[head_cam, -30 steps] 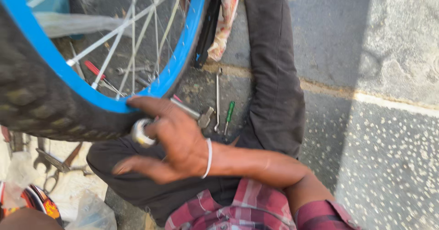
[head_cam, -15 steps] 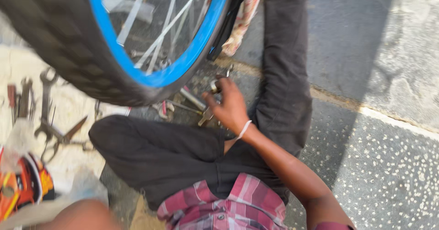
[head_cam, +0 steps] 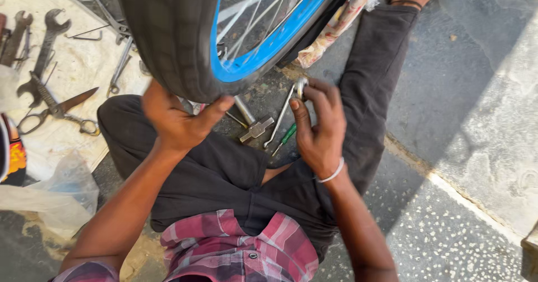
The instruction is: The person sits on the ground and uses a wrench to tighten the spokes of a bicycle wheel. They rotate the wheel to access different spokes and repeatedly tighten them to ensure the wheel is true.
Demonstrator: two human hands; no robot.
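I see my left hand [head_cam: 178, 120] cupped up against the underside of the black tyre [head_cam: 168, 35], thumb and fingers pressed on the rubber and gripping its bottom edge. The blue rim [head_cam: 269, 47] and its spokes sit just above and to the right of that hand. My right hand [head_cam: 319, 128] is closed, its fingers pinching the top end of a slim metal spanner [head_cam: 284, 114], which slants down toward the ground between my two hands. A green-handled screwdriver [head_cam: 286, 137] lies just left of the right hand, and a cross-shaped metal wrench [head_cam: 255, 128] lies between the hands, below the tyre. Well off to the left of my left hand, scissors [head_cam: 56, 111] and open-ended spanners [head_cam: 42, 47] lie on a pale cloth [head_cam: 84, 69].
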